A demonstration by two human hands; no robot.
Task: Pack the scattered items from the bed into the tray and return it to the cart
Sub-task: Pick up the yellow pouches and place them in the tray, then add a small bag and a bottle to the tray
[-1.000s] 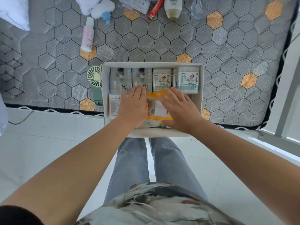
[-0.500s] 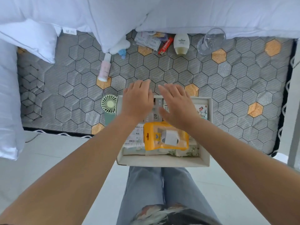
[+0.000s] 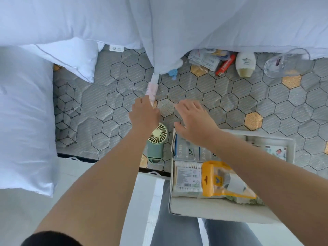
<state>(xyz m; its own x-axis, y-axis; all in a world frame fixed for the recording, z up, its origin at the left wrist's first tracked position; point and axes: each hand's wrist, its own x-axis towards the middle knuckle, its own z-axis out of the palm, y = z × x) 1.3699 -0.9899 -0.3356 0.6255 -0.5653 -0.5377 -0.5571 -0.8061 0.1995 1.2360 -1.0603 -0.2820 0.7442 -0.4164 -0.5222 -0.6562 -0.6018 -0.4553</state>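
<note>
Head view: where do we see the tray point(image 3: 230, 208)?

We see it on the near edge of the bed point(image 3: 230, 96), its near end hanging over past the mattress above our legs. Inside lie a yellow packet point(image 3: 218, 178), a pack of cotton swabs point(image 3: 188, 176) and some boxes point(image 3: 188, 150).

And our left grip point(image 3: 144, 112)?

We have it stretched out over the mattress, fingertips at the near end of the pink bottle point(image 3: 151, 91). From behind the knuckles we cannot tell whether the fingers are closed round the bottle. The bottle's far end is tucked under a white pillow corner point(image 3: 159, 55).

Our right grip point(image 3: 195, 121)?

It is spread wide, fingers apart, and holds nothing. It hovers above the tray's far left corner.

What else do we see loose on the bed?

We see a green hand fan point(image 3: 156, 139) just left of the tray. Well beyond it, along the bedding, lie paper packets point(image 3: 204, 60), a red tube point(image 3: 225, 65), a white bottle point(image 3: 245, 65) and a clear glass point(image 3: 287, 63) on its side.
</note>
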